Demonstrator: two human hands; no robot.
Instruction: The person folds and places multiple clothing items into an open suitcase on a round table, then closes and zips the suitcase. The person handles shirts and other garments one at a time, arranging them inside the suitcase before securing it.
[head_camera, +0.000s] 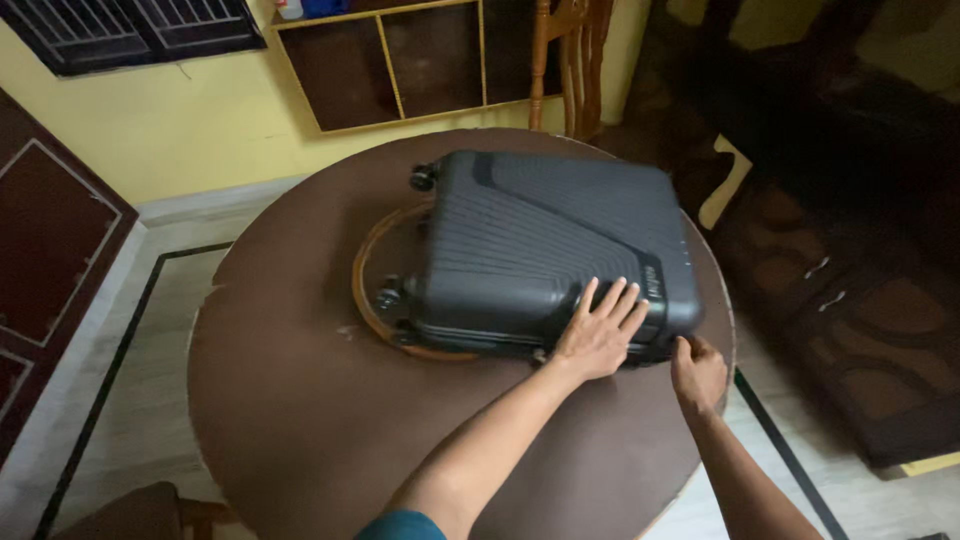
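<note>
Arms: two in view, both bare, coming up from the bottom edge toward the case.
Left hand (600, 335): flat and wide open, fingers (612, 297) spread, palm pressed down on the near top edge of the suitcase. It grips nothing, just rests there.
Right hand (697, 372): curled in tight at the near right corner of the case, fingertips pinched against the side seam; what exactly it pinches is too small to tell.
Suitcase (545, 250): one, dark grey hard shell with ribbed lines, lying flat, right of centre on the table and angled.
Wheels: three counted on the case's left end, one (423, 178) at the far corner, two near the front.
Table (300, 400): one, round, brown, with an inlaid ring (362, 290) partly under the case.
Chair (572, 60): one wooden chair just behind the table.
Shelf (400, 60): one open wall unit, far back against the yellow wall.
</note>
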